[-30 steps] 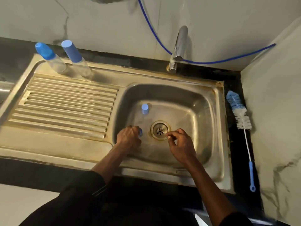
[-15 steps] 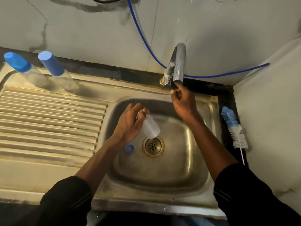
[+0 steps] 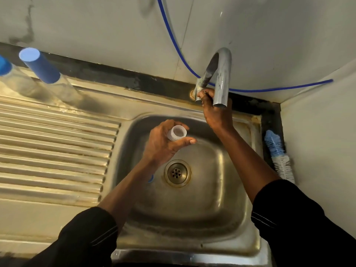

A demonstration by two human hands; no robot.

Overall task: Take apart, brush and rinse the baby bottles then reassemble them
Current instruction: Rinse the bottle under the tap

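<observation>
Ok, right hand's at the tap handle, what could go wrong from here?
1. The open bottle in the left hand sits left of the tap spout outlet, so water may miss it and splash.
2. The blue part by the drain lies half hidden under the forearm and could get knocked.

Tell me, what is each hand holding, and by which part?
The left hand holds an open clear bottle, its grip round the body, mouth upward. The right hand grips the tap by the handle at its base.
</observation>
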